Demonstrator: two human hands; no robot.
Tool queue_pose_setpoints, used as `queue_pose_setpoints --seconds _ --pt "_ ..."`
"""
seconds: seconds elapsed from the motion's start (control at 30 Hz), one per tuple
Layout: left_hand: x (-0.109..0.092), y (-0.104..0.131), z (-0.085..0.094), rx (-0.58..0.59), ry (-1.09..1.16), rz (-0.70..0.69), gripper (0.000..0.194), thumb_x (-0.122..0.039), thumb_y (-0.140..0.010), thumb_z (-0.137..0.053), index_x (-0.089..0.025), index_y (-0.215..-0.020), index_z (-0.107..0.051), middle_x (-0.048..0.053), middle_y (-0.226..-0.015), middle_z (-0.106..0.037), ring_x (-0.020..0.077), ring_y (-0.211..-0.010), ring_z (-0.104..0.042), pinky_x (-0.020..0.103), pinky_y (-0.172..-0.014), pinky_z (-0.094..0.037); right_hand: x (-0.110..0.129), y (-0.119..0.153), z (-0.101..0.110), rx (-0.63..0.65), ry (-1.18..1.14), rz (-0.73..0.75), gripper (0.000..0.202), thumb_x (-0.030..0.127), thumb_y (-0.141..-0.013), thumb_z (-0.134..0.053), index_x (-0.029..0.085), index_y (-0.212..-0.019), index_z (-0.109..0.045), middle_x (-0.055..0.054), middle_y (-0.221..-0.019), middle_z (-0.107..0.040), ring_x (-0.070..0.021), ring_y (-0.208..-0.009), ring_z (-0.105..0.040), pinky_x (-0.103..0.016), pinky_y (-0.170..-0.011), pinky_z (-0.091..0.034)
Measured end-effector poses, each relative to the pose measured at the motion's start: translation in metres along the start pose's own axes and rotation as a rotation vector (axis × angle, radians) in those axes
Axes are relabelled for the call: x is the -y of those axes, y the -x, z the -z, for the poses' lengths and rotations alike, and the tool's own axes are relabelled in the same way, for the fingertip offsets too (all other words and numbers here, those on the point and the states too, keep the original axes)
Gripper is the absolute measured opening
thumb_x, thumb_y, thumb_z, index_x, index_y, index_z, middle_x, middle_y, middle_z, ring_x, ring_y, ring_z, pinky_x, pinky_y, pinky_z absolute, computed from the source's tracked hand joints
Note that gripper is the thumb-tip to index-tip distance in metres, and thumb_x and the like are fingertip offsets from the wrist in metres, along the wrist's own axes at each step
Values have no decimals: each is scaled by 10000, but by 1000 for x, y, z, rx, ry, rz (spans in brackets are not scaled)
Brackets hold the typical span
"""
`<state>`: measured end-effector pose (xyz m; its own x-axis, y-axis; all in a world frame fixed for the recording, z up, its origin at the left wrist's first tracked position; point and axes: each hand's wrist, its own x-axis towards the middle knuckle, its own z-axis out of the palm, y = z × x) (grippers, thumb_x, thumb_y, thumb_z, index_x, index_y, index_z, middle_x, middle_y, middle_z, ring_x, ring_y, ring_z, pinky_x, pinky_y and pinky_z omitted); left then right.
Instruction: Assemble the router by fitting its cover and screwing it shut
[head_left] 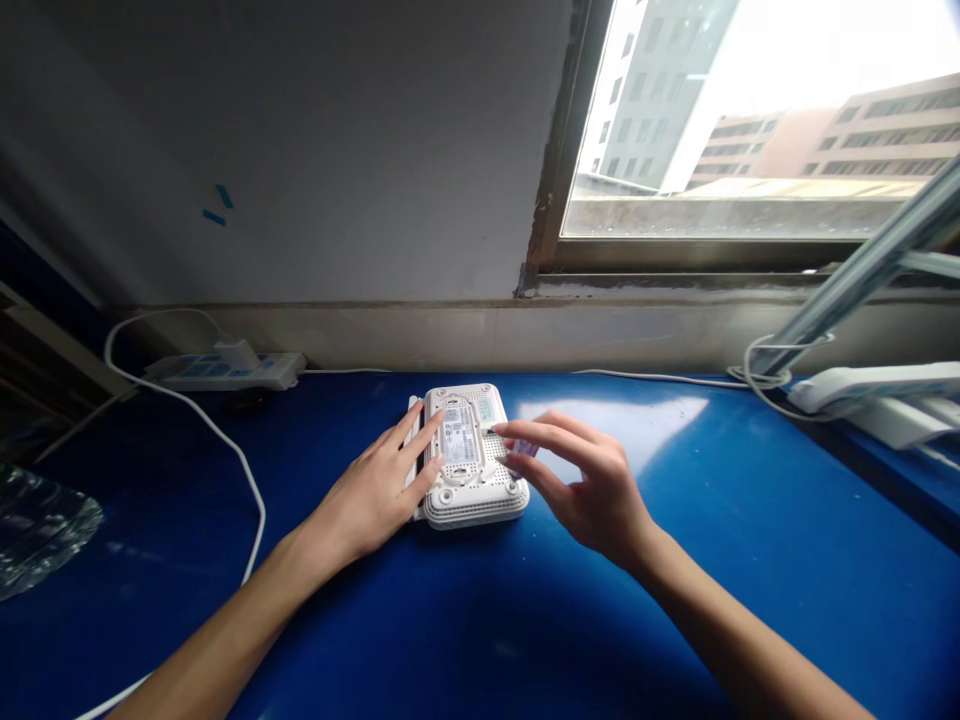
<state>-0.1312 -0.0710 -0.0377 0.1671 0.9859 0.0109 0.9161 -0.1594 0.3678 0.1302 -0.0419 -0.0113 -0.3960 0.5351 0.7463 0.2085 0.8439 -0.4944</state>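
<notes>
A white router (491, 486) lies on the blue tabletop with its vented underside up, showing a printed label and round feet. My left hand (382, 480) rests across its left side, fingers spread and stretched out over the casing. At the router's right edge, my right hand (589, 475) has thumb and fingers curved together around a small pale purple piece (524, 449). Fingers partly hide that piece, so its kind cannot be made out. A small dark spot shows on the casing by the right index fingertip.
A white power strip (281, 371) with a plugged-in adapter stands at the back left, its white cable (225, 440) looping forward. Another power strip (870, 385) with adapters sits at the right, near a metal bar (847, 265). A clear plastic object (45, 525) lies at the far left.
</notes>
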Motion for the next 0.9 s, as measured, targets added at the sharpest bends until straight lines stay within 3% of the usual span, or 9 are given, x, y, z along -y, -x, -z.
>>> queue_pose_setpoints --seconds 0.1,0.27,0.47,0.67,0.9 --pt "0 0 0 1 -3 1 644 -602 -1083 -313 -364 -1678 -254 -3 -1771 -136 332 -1597 -283 524 -1251 -369 -4 1 1 -63 53 -10 244 159 -953 -741 182 -1195 -758 -69 -922 -726 -162 -768 -682 -309 -713 -565" --pt "3 0 -2 -12 -2 -27 652 -601 -1086 -313 -339 -1680 -260 26 -1771 -144 325 -1602 -270 513 -1269 -337 -5 2 -1 23 -63 1 465 71 -1031 -547 241 -1462 -594 -114 -1220 -746 -190 -1075 -717 -361 -918 -591" --pt "3 0 -2 -25 3 -34 641 -584 -1088 -338 -334 -1675 -280 32 -1766 -170 329 -1593 -295 499 -1267 -344 1 -1 -4 18 -68 -9 359 95 -998 -635 217 -1332 -685 -77 -1015 -766 -172 -866 -714 -323 -769 -598" --pt "2 0 0 -19 -1 -16 635 -581 -1085 -353 -352 -1672 -280 13 -1765 -174 329 -1588 -307 487 -1245 -387 -2 0 -3 -6 -48 -42 328 119 -1003 -640 217 -1313 -688 -57 -991 -750 -160 -807 -685 -313 -748 -590" --pt "1 0 0 -9 2 -29 640 -573 -1090 -341 -322 -1676 -285 39 -1768 -164 333 -1596 -287 494 -1271 -332 0 0 -3 -8 -55 -30 330 103 -992 -647 208 -1301 -698 -62 -993 -750 -166 -817 -692 -313 -748 -588"
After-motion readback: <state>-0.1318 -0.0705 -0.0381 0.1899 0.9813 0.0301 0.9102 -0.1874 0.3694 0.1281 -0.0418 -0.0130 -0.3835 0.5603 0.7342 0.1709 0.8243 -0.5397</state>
